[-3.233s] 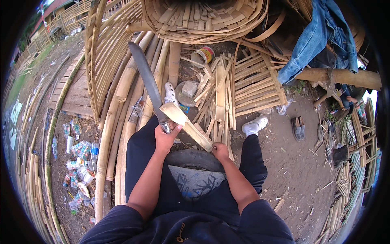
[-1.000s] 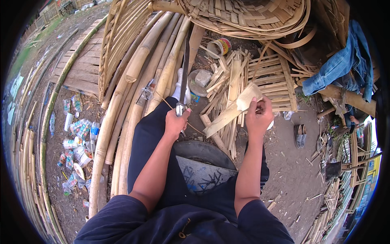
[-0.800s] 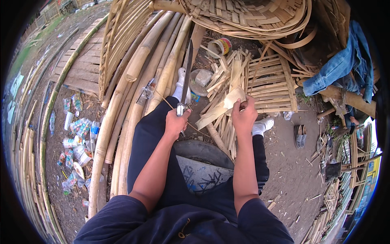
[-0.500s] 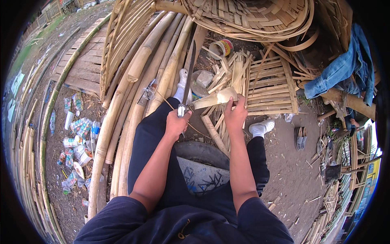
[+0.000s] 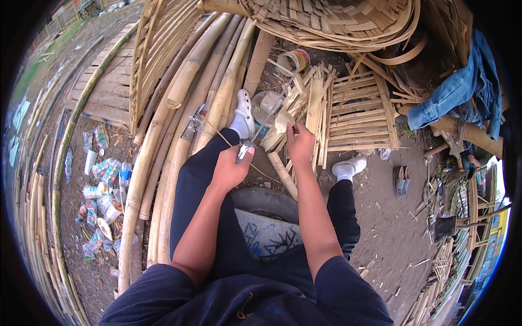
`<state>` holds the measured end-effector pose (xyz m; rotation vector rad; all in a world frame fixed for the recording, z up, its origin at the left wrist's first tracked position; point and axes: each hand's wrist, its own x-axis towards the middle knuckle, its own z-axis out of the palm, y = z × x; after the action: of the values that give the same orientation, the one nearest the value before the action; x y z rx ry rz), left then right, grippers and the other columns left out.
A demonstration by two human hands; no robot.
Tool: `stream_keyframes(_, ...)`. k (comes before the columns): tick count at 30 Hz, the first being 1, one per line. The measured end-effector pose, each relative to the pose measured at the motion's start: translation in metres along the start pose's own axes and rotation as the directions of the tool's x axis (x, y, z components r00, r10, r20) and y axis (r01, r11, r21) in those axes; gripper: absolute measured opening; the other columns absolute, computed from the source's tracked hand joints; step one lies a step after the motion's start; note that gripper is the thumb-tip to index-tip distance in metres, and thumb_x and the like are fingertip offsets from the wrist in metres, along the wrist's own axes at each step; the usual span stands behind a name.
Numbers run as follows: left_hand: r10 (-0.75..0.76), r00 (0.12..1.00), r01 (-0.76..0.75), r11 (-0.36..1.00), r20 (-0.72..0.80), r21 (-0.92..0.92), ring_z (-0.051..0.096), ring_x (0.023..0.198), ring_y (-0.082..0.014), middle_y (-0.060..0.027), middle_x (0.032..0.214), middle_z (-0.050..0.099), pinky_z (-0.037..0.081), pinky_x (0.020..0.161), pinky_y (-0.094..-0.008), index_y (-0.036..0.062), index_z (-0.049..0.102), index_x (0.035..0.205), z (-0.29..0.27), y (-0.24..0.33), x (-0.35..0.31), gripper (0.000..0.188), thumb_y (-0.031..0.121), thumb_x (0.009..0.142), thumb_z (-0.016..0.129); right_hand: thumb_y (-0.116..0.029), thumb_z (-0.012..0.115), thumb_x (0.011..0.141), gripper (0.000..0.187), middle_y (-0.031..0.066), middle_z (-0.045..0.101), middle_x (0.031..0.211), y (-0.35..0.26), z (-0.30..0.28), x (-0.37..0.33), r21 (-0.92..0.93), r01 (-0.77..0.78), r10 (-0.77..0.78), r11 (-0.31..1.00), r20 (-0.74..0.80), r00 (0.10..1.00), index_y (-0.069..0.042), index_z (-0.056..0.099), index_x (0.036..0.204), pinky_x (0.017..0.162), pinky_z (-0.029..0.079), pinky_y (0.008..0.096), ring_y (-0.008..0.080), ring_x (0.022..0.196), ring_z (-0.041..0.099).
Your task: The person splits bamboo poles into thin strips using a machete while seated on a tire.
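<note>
My left hand (image 5: 230, 168) is closed round the handle of a long-bladed knife (image 5: 275, 103). Its narrow blade slants away to the upper right, seen almost edge-on. My right hand (image 5: 300, 142) pinches a pale split bamboo piece (image 5: 282, 121) between thumb and fingers. The piece lies just right of the blade; whether the two touch I cannot tell. Below both hands, between my legs, is a dark round rim (image 5: 261, 202) with a grey, paint-marked surface (image 5: 266, 233).
Long bamboo poles (image 5: 187, 87) run along my left. Split bamboo pieces (image 5: 315, 100) and a slatted bamboo panel (image 5: 361, 111) lie ahead. A woven basket (image 5: 331, 22) stands beyond. Plastic bottles (image 5: 109, 171) litter the left ground; shoes (image 5: 401, 182) sit at right.
The knife blade has swung from nearly upright to a slant toward the upper right. My right hand has shifted left with the bamboo piece, which now looks shorter and turned.
</note>
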<state>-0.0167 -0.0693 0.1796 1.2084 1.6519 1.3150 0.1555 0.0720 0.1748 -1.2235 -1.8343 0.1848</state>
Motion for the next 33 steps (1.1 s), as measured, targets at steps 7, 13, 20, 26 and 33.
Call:
stream_keyframes(7, 0.028, 0.996, -0.043, 0.983, 0.086, 0.179, 0.048, 0.052, -0.025, -0.0177, 0.06, 0.052, 0.041, 0.055, -0.0392, -0.0062, 0.059, 0.08, -0.005, 0.033, -0.015, 0.041, 0.033, 0.09, 0.062, -0.012, 0.074, 0.08, 0.02, 0.0197, 0.065, 0.07, 0.008, 0.004, 0.003, 0.078, -0.039, 0.04, 0.996, -0.002, 0.999, 0.003, 0.062, 0.075, 0.058, 0.05, 0.0392, 0.0355, 0.063, 0.065)
stream_keyframes(13, -0.001, 0.995, -0.02, 0.978, 0.101, 0.206, 0.049, 0.053, -0.0262, -0.018, 0.06, 0.053, 0.041, 0.056, -0.0395, -0.0058, 0.06, 0.08, -0.004, 0.027, -0.014, 0.042, 0.035, 0.09, 0.062, -0.013, 0.074, 0.08, 0.02, 0.0192, 0.066, 0.07, 0.011, 0.005, 0.001, 0.091, -0.025, 0.025, 0.996, 0.0, 1.0, 0.002, 0.063, 0.075, 0.058, 0.05, 0.0386, 0.0348, 0.063, 0.065)
stream_keyframes(20, -0.005, 0.991, -0.026, 0.972, 0.131, 0.234, 0.054, 0.057, -0.0272, -0.0184, 0.063, 0.057, 0.043, 0.059, -0.0388, -0.0054, 0.063, 0.083, -0.002, 0.022, -0.014, 0.042, 0.036, 0.087, 0.064, -0.012, 0.075, 0.079, 0.017, 0.0181, 0.067, 0.073, 0.02, 0.007, -0.002, 0.116, -0.076, 0.074, 0.99, 0.019, 0.997, 0.001, 0.064, 0.078, 0.061, 0.051, 0.0376, 0.0335, 0.066, 0.067)
stream_keyframes(26, -0.064, 0.988, 0.03, 0.971, 0.138, 0.239, 0.052, 0.056, -0.0223, -0.0167, 0.061, 0.056, 0.042, 0.057, -0.0381, -0.0059, 0.063, 0.082, 0.004, 0.024, -0.015, 0.042, 0.035, 0.088, 0.063, -0.012, 0.073, 0.081, 0.017, 0.0166, 0.067, 0.071, 0.02, 0.009, -0.004, 0.114, -0.066, 0.067, 0.991, -0.004, 0.998, 0.003, 0.065, 0.08, 0.063, 0.052, 0.033, 0.0264, 0.068, 0.07)
stream_keyframes(33, -0.034, 0.992, 0.003, 0.97, 0.121, 0.244, 0.049, 0.054, -0.0176, -0.012, 0.058, 0.053, 0.04, 0.053, -0.0361, -0.0057, 0.061, 0.078, 0.011, 0.025, -0.016, 0.042, 0.035, 0.09, 0.062, -0.012, 0.074, 0.079, 0.017, 0.018, 0.066, 0.07, 0.023, 0.005, -0.004, 0.163, -0.037, 0.042, 0.986, -0.029, 0.999, 0.001, 0.064, 0.077, 0.058, 0.051, 0.0374, 0.0333, 0.063, 0.066)
